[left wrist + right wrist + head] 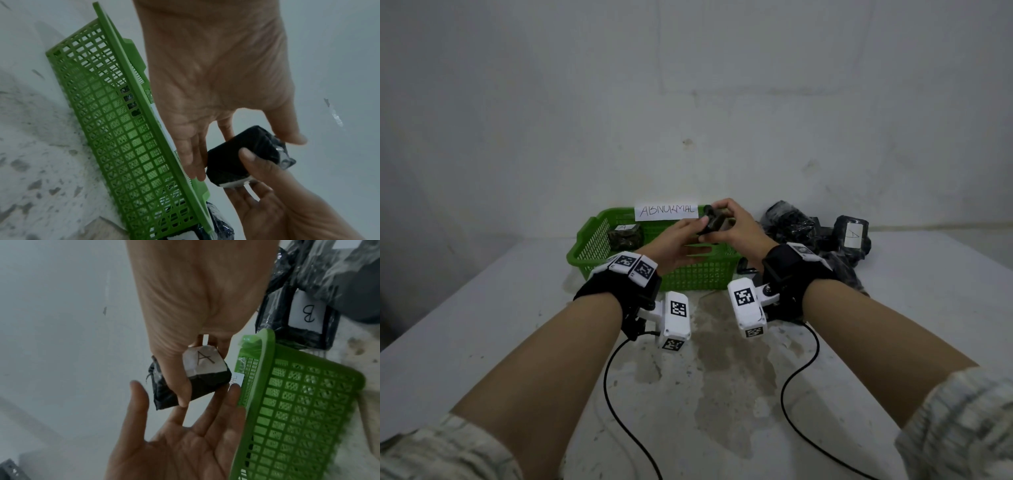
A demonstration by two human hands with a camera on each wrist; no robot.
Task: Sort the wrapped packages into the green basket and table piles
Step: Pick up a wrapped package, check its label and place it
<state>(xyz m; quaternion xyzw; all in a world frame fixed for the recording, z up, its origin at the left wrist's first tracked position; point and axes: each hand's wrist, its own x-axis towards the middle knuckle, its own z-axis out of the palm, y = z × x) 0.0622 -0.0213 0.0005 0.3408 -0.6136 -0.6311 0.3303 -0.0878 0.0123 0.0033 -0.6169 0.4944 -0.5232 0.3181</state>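
Over the green basket (pixel 698 274), my right hand (pixel 734 224) pinches a small black wrapped package (pixel 711 224) between thumb and fingers. Its white label reads A (pixel 203 361) in the right wrist view. My left hand (pixel 683 245) lies palm up beside it, fingers straight, their tips (pixel 193 168) against the package's side (pixel 232 162). The left thumb is close to its plastic end. One wrapped package (pixel 625 236) with a label lies in the basket's left end. A paper sign (pixel 667 210) reading ABNORMAL stands on the back rim.
A heap of black wrapped packages (pixel 801 229) lies right of the basket against the wall, one labelled A (pixel 852 234), another labelled B (pixel 304 316) near the basket corner. The stained white table (pixel 722 377) stretches toward me, with wrist cables (pixel 609 394) trailing across it.
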